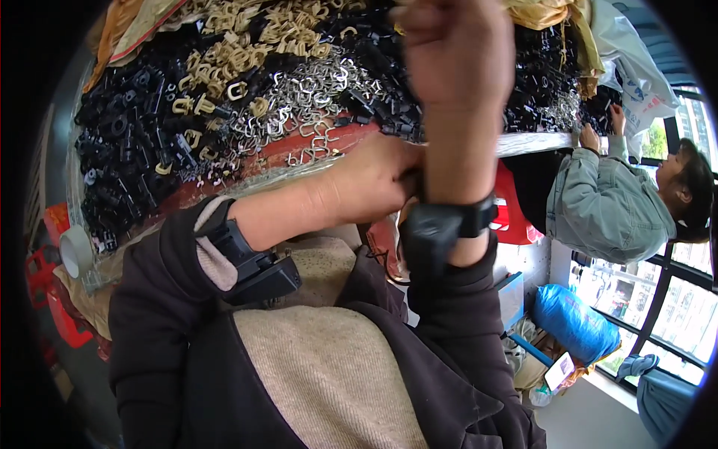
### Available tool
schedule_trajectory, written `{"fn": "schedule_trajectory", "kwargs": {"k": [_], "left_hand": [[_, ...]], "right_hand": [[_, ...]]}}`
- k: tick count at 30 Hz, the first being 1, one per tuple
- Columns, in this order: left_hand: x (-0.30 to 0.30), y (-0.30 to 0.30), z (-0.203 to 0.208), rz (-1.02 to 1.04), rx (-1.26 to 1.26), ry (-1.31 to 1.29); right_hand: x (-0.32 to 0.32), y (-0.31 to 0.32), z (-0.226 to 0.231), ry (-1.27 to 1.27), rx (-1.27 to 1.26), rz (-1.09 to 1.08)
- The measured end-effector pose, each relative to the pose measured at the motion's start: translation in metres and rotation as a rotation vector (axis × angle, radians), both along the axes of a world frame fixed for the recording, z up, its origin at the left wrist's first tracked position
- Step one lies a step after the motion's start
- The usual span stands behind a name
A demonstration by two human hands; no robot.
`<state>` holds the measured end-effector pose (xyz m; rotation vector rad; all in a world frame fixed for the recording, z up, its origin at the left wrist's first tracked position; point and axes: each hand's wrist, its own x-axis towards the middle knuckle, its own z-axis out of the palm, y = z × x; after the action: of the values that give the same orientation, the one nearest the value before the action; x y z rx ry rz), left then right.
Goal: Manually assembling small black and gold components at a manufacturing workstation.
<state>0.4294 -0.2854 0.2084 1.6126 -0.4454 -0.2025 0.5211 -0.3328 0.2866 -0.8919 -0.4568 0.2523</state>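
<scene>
Left hand is clamped round the right forearm mid-frame, and the right hand, top centre, is balled shut; can't tell if it's holding anything. With the heap of small black clips so close, a sleeve could probably sweep some off.
</scene>
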Motion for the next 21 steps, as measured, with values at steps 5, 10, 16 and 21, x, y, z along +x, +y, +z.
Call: {"fn": "schedule_trajectory", "kwargs": {"k": [5, 10, 16, 21], "left_hand": [[-0.007, -0.002, -0.002, -0.063, 0.047, -0.125], [-0.014, -0.003, -0.002, -0.138, 0.017, 0.084], [-0.022, -0.005, -0.002, -0.131, -0.314, 0.366], [-0.027, -0.01, -0.001, -0.083, -0.504, 0.563]], "right_hand": [[-0.011, 0.005, -0.006, 0.033, -0.087, 0.285], [0.006, 0.016, -0.035, -0.24, -0.357, -0.034], [0.012, 0.013, -0.059, -0.575, -0.73, -0.333], [0.016, 0.013, -0.066, -0.905, -0.898, -0.441]]}}
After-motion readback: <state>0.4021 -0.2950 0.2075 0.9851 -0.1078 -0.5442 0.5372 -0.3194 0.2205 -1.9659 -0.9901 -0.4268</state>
